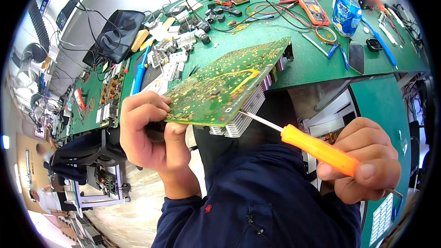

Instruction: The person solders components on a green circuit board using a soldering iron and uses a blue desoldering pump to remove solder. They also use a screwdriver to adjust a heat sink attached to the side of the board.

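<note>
My left hand (149,133) grips the near left corner of a green circuit board (206,89), thumb below and fingers behind the edge. The board is tilted, its solder side up, and its far end is over the bench edge. Under its right edge sits a finned silver heat sink (238,125). Wrapped round the orange handle of a screwdriver (312,147) is my right hand (370,160). The shaft's tip meets the gap between board edge and heat sink; the exact contact is hidden. A thin metal rod (395,193) sticks out below my right hand.
The green bench (312,73) carries a red multimeter (313,10), a blue bottle (347,14), a phone (356,57) and pens. Loose components (172,59) and a blue-handled tool (140,71) lie at the left, near another populated board (110,96). Cables cross the back. Other people stand far left.
</note>
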{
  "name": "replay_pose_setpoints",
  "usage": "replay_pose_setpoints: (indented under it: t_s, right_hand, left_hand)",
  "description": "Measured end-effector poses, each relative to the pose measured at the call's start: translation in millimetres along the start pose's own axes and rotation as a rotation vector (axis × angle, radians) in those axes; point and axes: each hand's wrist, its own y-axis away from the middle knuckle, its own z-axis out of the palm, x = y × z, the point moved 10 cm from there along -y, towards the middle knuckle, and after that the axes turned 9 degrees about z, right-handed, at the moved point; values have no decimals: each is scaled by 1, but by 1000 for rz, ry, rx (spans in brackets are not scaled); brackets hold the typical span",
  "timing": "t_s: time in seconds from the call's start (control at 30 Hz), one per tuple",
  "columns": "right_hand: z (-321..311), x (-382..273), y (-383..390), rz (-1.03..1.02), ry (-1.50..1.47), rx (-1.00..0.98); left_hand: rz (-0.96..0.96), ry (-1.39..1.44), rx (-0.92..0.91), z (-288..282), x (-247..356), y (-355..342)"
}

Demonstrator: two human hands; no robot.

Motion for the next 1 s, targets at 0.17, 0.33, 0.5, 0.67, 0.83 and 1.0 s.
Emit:
replay_pose_setpoints:
  t_s: [0.17,0.33,0.5,0.67,0.83,1.0]
  right_hand:
    - [0,1,2,-3,30,-42]
    - [-1,2,7,23,52,-73]
    - [1,3,8,53,54,-44]
    - [3,3,8,56,31,-77]
    - [3,8,6,63,0,-96]
    - [1,13,-1,94,-34,-69]
  left_hand:
    - [9,5,14,-3,1,3]
    - [23,-7,19,-3,2,4]
    - [14,-6,32,-4,3,5]
    - [13,-8,29,-4,2,5]
    - [22,-33,0,-4,1,7]
    - [43,-73,-53,-2,3,7]
